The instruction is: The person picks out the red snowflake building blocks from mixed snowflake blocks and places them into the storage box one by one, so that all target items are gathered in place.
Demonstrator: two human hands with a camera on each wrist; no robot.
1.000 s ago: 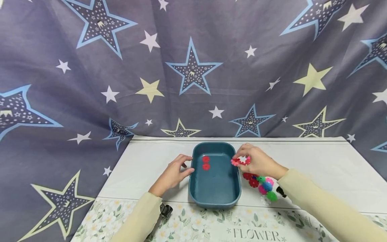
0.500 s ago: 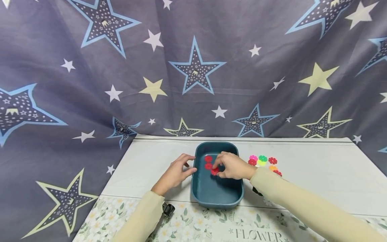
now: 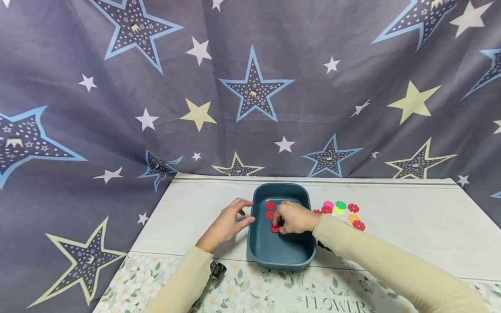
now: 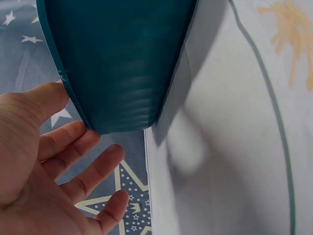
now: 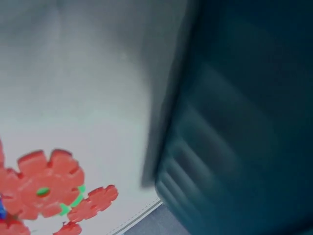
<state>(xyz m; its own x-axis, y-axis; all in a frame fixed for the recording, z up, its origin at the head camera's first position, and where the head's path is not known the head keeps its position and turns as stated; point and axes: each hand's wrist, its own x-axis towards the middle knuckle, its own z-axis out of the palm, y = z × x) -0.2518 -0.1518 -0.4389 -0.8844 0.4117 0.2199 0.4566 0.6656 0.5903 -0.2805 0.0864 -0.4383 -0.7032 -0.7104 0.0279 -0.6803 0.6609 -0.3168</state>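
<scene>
Inside a dark teal plastic tray (image 3: 279, 254), my right hand (image 3: 295, 217) pinches a red flower-shaped plastic disc (image 3: 274, 228) low over the tray's floor. Whether the disc touches the floor is hard to tell. Two more red flower discs, an upper one (image 3: 270, 204) and a lower one (image 3: 269, 214), lie in a column behind it. My left hand (image 3: 226, 224) touches the tray's left rim with its thumb and fingertips, the other fingers loosely spread in the left wrist view. The right wrist view shows the tray's outer wall (image 5: 234, 147) but not the hand.
Right of the tray, several flower discs lie on the white cloth, among them a green disc (image 3: 340, 204), an orange disc (image 3: 353, 218) and a red disc (image 3: 358, 225). Part of this pile hides behind the right sleeve (image 3: 375, 252). A star-patterned curtain (image 3: 250, 130) hangs behind the table.
My right hand has moved left from over the pile into the tray, carrying a red disc down beside the two others, then slightly toward the front. The left hand stays at the rim.
</scene>
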